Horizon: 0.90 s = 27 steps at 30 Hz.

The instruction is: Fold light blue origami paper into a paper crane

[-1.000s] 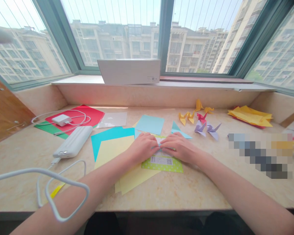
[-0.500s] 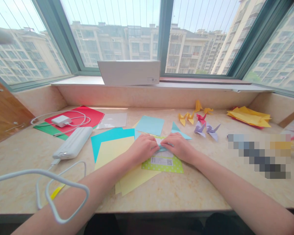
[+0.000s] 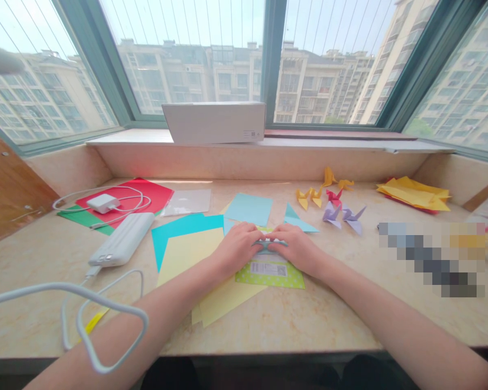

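A small piece of light blue folded paper (image 3: 265, 247) is pinched between my two hands, mostly covered by the fingers. My left hand (image 3: 241, 245) has its fingers closed on the paper's left side. From the other side, my right hand (image 3: 296, 247) grips it with bent fingers, thumb near the middle. Beneath lies a green dotted packet (image 3: 270, 275) with a white label. Just beyond the hands are a flat light blue sheet (image 3: 249, 208) and a folded light blue triangle (image 3: 299, 219). Pale yellow sheets (image 3: 193, 254) lie under my left forearm.
Folded paper cranes (image 3: 332, 214) in purple, red and orange stand right of centre. Yellow sheets (image 3: 412, 193) are stacked at the far right. To the left are a white power bank (image 3: 122, 239), a charger (image 3: 103, 203) and a looping cable (image 3: 142, 309). A blurred patch (image 3: 435, 262) covers something on the right.
My hands have drawn slightly closer together over the folded paper. The right hand's fingers have shifted, and more of the paper's near edge shows between the thumbs.
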### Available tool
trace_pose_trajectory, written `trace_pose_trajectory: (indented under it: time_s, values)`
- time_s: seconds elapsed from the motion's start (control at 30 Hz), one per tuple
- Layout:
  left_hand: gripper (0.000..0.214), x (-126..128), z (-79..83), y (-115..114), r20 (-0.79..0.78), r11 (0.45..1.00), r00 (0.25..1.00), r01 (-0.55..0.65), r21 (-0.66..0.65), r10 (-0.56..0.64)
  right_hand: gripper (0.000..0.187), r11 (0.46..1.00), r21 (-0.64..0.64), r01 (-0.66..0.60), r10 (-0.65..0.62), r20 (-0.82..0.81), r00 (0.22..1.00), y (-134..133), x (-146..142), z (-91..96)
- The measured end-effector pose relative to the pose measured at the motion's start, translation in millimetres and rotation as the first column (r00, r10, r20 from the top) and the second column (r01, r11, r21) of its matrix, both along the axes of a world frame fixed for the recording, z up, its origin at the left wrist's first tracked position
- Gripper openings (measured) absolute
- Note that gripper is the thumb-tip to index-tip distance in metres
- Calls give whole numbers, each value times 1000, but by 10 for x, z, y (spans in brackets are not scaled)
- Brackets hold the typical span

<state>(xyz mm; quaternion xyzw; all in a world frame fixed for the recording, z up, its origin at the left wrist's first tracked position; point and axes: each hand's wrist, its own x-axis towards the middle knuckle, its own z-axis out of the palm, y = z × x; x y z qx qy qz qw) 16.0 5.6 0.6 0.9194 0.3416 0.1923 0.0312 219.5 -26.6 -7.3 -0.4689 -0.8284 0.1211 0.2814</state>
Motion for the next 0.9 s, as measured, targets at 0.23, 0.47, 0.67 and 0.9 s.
trace_pose_trajectory:
  time_s: [0.23, 0.47, 0.67, 0.9]
  values:
    - [12, -11, 9, 0, 5, 1000, 1000, 22, -12, -22, 19, 997, -53, 64, -67, -59, 996, -33, -37, 38]
    - [9, -13, 17, -10, 43, 999, 999, 5, -40, -3, 7, 999, -21, 47, -49, -73, 996, -28, -8, 32]
    - [8, -17, -5, 9, 12, 999, 1000, 21, -39, -21, 9, 1000, -9, 17, -17, 12, 1000, -32, -6, 11]
    - [12, -2, 9, 0, -22, 999, 999, 24, -35, -25, 10, 997, -62, 47, -49, -42, 998, -14, -47, -17]
